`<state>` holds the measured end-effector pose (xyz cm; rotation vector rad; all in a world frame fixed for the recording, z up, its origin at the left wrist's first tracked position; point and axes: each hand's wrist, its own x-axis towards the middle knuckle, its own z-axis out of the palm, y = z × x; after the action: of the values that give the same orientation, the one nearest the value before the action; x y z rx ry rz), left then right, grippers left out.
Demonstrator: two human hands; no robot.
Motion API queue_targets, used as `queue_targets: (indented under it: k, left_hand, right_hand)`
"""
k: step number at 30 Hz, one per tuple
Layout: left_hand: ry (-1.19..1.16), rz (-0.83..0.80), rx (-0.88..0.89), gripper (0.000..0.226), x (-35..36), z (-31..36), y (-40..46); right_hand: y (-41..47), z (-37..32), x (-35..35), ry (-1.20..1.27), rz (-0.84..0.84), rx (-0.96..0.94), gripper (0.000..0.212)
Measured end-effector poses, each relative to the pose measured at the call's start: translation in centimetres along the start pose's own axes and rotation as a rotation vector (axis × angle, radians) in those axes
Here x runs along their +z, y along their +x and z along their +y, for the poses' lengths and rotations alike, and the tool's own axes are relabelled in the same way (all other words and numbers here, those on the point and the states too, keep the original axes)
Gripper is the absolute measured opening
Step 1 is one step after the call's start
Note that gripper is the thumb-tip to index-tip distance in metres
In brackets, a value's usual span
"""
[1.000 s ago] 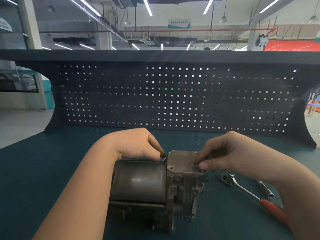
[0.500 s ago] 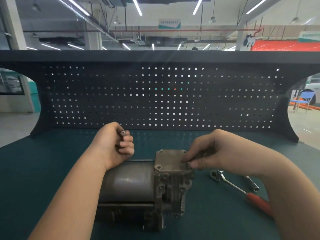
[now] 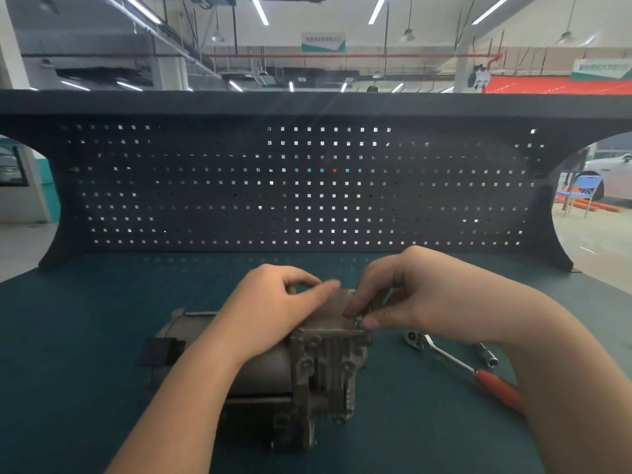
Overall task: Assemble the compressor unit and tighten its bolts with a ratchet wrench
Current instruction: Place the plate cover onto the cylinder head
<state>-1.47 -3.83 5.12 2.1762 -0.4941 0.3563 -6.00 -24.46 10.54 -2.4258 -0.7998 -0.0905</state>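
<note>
The compressor [image 3: 273, 367] lies on its side on the dark green counter [image 3: 85, 336], near the front edge and about in the middle, its round grey body to the left and its ribbed metal block to the right, with a flat square cover plate [image 3: 330, 313] on top of the block. The left hand [image 3: 273, 302] rests over the compressor at the plate's left edge, fingers bent and the forefinger stretched across toward the plate's far side; whether it holds anything cannot be told. The right hand [image 3: 407, 295] reaches to the plate's near right corner, where thumb and forefinger are pinched together on a small bolt [image 3: 359, 321]. To the right of the compressor, well clear of both hands, lies a ratchet wrench [image 3: 455, 360] with a red handle, its head toward the compressor. Just beyond it lies a short metal socket piece [image 3: 485, 354]. A dark pegboard [image 3: 307, 193] stands along the back of the counter.
</note>
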Motion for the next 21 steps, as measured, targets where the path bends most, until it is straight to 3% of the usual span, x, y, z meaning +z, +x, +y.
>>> queue_targets:
  k: [5,21]
  left_hand:
    - [-0.071,0.034,-0.033,0.023,-0.2,-0.3,0.0]
    - [-0.065,-0.101,-0.222,0.037,-0.4,1.0,1.3]
  right_hand:
    - [0.0,-0.5,0.3,-0.029,0.031,0.014,0.025]
    - [0.4,0.2,0.1,-0.081,0.075,0.011,0.023]
